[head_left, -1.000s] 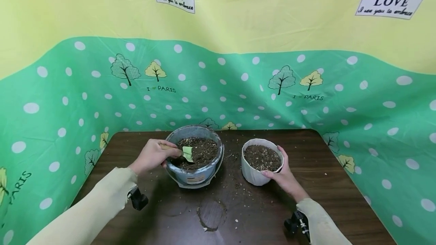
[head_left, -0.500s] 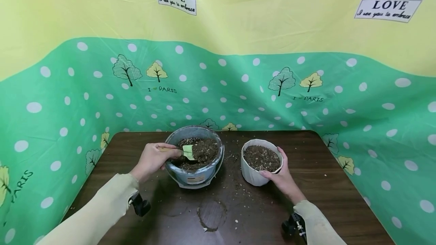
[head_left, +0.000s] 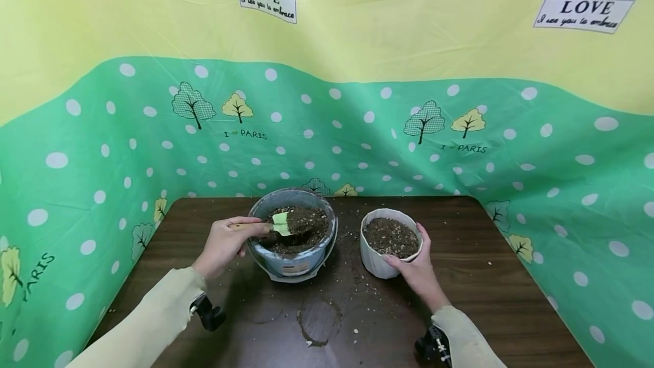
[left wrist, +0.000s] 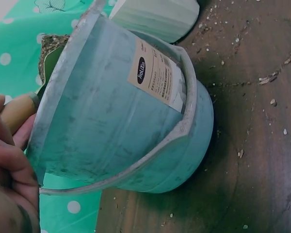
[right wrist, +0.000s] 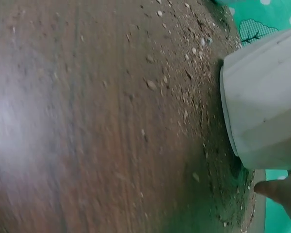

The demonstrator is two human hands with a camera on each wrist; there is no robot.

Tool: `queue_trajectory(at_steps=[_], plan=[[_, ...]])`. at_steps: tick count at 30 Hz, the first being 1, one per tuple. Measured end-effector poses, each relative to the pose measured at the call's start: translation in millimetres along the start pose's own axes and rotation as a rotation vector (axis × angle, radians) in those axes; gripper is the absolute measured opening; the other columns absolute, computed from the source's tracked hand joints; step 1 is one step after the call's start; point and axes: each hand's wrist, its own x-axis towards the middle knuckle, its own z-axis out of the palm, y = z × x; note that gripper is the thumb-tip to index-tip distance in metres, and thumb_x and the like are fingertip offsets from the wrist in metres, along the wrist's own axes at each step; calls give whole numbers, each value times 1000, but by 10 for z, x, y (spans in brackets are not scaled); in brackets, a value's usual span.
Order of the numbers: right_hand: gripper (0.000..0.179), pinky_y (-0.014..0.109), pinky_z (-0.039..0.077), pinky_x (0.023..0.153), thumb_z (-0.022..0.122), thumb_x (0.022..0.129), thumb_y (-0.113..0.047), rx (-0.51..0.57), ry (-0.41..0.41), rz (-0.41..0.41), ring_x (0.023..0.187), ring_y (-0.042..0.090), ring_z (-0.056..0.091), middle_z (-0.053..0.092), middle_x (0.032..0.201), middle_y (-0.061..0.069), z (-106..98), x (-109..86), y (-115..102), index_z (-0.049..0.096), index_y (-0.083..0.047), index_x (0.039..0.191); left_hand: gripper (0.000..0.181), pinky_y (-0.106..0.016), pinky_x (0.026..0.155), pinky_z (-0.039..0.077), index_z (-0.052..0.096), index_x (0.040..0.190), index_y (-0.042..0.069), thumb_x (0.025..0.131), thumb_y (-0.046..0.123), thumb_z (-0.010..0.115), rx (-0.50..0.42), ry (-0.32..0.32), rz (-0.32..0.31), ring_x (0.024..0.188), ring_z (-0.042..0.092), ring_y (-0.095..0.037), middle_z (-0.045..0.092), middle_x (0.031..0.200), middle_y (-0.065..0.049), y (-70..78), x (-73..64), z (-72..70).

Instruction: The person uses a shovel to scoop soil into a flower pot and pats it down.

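Note:
My left hand point(head_left: 225, 243) grips the wooden handle of a small green-bladed trowel point(head_left: 280, 224) over the blue-grey bucket point(head_left: 296, 267). Dark soil point(head_left: 311, 221) fills much of the bucket. In the left wrist view the trowel point(left wrist: 18, 112) shows behind the bucket's rim, soil heaped on its blade. To the right, a white faceted pot point(head_left: 377, 263), nearly full of soil point(head_left: 390, 237), stands on the table. My right hand point(head_left: 421, 271) holds that pot by its right side, thumb at the near rim. The right wrist view shows the pot's wall point(right wrist: 266, 102) and a fingertip beside it.
Both vessels stand on a dark wooden table point(head_left: 501, 300). Soil crumbs and pale bits are scattered between and in front of them. A ring of soil point(head_left: 319, 322) marks the tabletop near the front. Behind hangs a green and yellow printed cloth point(head_left: 347, 129).
The trowel has pushed through the bucket's soil toward the right and now carries soil on its blade. My right thumb and the white pot have shifted slightly left.

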Motion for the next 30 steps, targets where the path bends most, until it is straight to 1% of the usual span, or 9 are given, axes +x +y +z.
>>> queue_trajectory(at_steps=[2,5,7,12,14,21,24,28,30], plan=[[116,51,21,112,84,77,-5,-11,25,-12,139,34,25,21,155,20,29,-19,-7,1,-17,158,52,-26,42,40,71,118,4,80,38,83,-16,6,5,41,42,-12,76,94,-5,5,-1,8],[115,50,21,112,85,77,-8,-17,56,-23,139,32,26,21,155,18,74,-41,-12,3,-17,157,52,-24,42,39,71,119,4,81,37,83,-36,15,10,42,42,-10,76,96,-5,27,-8,22],[114,49,20,113,85,77,-8,-9,75,-31,138,31,27,22,155,17,99,-50,-9,4,-16,157,54,-24,42,39,69,121,2,82,37,82,-48,18,14,42,42,-10,76,96,-6,43,-5,37],[113,50,20,112,85,75,-6,6,103,-51,138,32,26,22,154,17,129,-59,-7,6,-13,156,52,-25,43,39,70,121,3,84,37,81,-64,27,23,42,41,-11,76,94,-4,108,8,116],[113,51,20,112,85,75,-6,7,106,-52,139,33,26,21,154,18,132,-62,-4,6,-12,156,50,-24,43,39,70,120,4,84,37,81,-73,27,30,42,42,-10,76,93,-3,145,14,167],[114,51,20,112,85,76,-8,19,93,-33,139,34,25,20,155,17,154,-88,-7,4,-14,157,46,-23,42,38,69,120,0,86,30,79,-140,-9,52,40,41,-8,76,95,-8,277,38,393],[113,51,20,112,85,76,-7,27,93,-42,138,34,25,20,155,17,160,-91,0,5,-14,157,45,-24,43,39,71,119,2,85,31,81,-150,-16,51,40,41,-9,76,94,-7,322,49,501],[113,50,21,112,85,76,-6,29,98,-53,138,33,26,21,154,17,159,-89,19,6,-13,156,43,-27,45,40,73,116,8,82,32,83,-164,-30,56,42,41,-10,76,93,-5,384,54,643],[114,49,21,112,85,75,-6,27,102,-56,138,32,26,21,154,16,153,-85,32,6,-13,156,43,-27,45,40,73,116,8,82,32,83,-179,-43,65,43,41,-10,76,93,-6,410,61,719]])
